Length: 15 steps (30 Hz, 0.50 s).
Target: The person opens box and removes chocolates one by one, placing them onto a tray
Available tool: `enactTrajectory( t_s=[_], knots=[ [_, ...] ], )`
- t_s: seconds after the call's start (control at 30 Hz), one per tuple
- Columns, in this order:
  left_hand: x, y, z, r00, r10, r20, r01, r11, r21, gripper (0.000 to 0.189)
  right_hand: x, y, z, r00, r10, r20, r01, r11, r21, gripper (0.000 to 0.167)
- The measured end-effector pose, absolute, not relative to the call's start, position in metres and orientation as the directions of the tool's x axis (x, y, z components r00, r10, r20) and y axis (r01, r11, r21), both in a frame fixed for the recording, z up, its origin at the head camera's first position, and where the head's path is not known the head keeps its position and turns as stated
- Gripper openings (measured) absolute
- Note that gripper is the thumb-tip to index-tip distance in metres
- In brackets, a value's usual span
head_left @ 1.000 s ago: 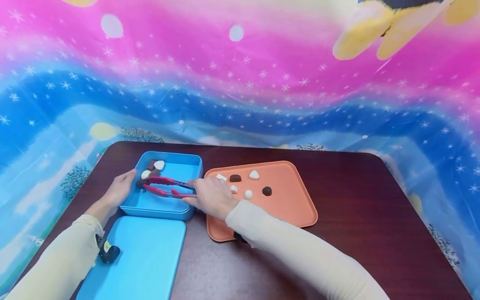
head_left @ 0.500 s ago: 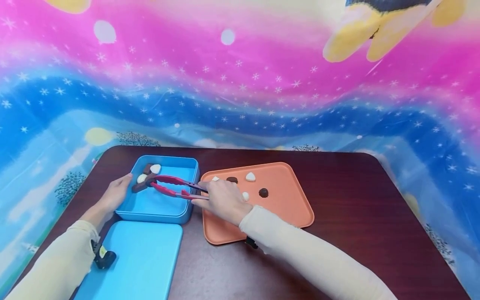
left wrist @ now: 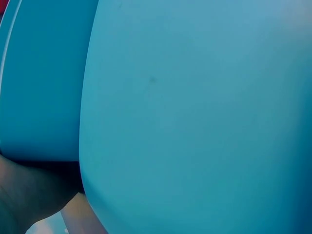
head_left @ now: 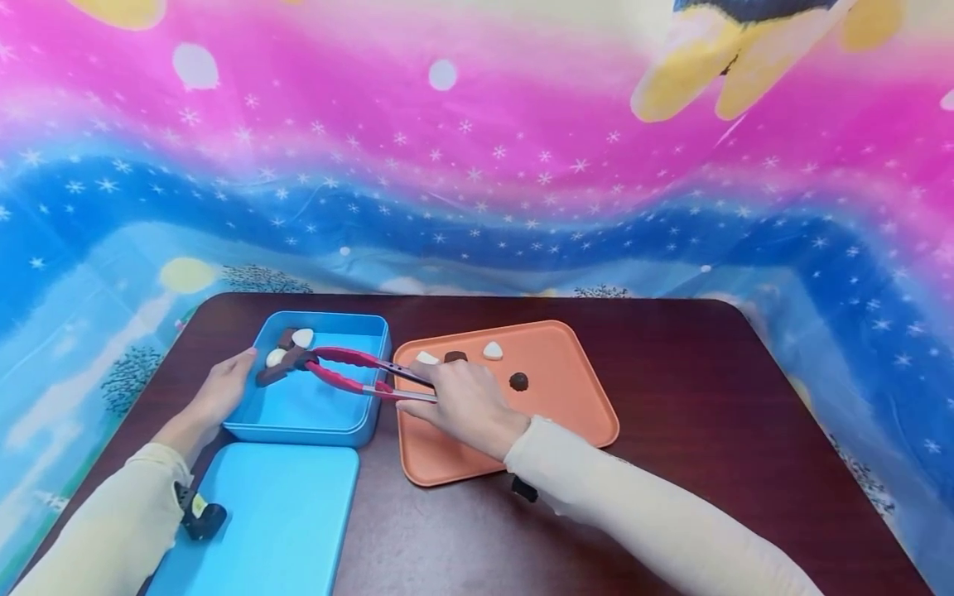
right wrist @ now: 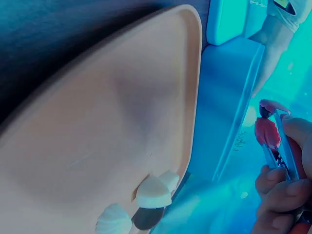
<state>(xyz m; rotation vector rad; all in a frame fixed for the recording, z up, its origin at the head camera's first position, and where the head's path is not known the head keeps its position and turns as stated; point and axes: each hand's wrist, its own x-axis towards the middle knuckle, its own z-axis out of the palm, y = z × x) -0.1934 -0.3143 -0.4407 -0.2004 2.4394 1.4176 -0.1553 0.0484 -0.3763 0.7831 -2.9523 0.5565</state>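
Note:
My left hand rests against the left side of a blue box, its visible fingers extended along the wall. Several brown and white chocolate-like pieces lie in the box's far left part. My right hand grips a pair of tongs with pink heads, reaching left over the box. Their tips are beside the dark pieces; whether they pinch one I cannot tell. Under the right hand lies an orange tray with a dark round piece, a white triangular piece and others partly hidden by the hand.
A flat blue lid lies in front of the box, close to its near wall. The brown table extends right of the tray. A patterned cloth hangs behind and around the table.
The right hand and tongs have drawn back a little to the right, the tips leaving a dark piece at the box's left. The head view has shifted slightly; the left hand stays at the box.

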Motion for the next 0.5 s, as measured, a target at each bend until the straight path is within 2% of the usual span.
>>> enactTrajectory(
  t_s=[0.2, 0.5],
  knots=[
    [-0.194, -0.314, -0.44, -0.939, 0.029, -0.343, -0.28, 0.514, 0.811, 0.082, -0.146, 0.062, -0.372, -0.887, -0.443, 0.133, -0.461, 0.826, -0.324, 0.054],
    [-0.193, -0.312, -0.437, -0.937, 0.023, -0.349, -0.289, 0.512, 0.809, 0.083, -0.137, 0.085, -0.369, -0.892, -0.409, 0.194, -0.451, 0.84, -0.301, 0.056]
  ],
)
